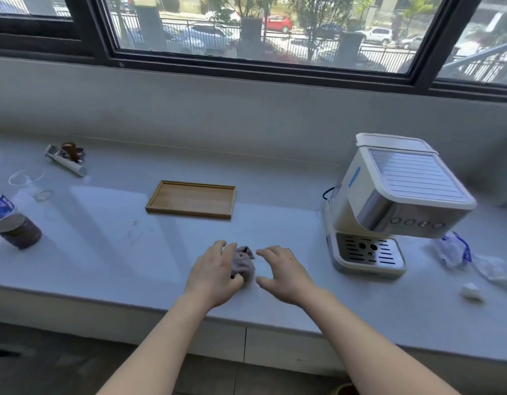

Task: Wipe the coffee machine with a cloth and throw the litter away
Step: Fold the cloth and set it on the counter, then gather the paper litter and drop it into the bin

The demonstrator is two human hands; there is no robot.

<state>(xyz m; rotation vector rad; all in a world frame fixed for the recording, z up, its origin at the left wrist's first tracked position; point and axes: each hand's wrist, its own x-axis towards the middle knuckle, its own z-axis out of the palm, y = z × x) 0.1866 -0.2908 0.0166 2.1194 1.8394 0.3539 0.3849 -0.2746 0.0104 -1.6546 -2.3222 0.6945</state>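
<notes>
One coffee machine [389,206], one cloth [243,265], two hands, three litter scraps [453,249]

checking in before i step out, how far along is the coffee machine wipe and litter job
Nothing looks done yet. In hand: the left hand is closing on the crumpled cloth on the counter, while the right hand is open beside it. Left: wiping the coffee machine, then binning the crumpled wrappers and small white wad lying to its right.
</notes>
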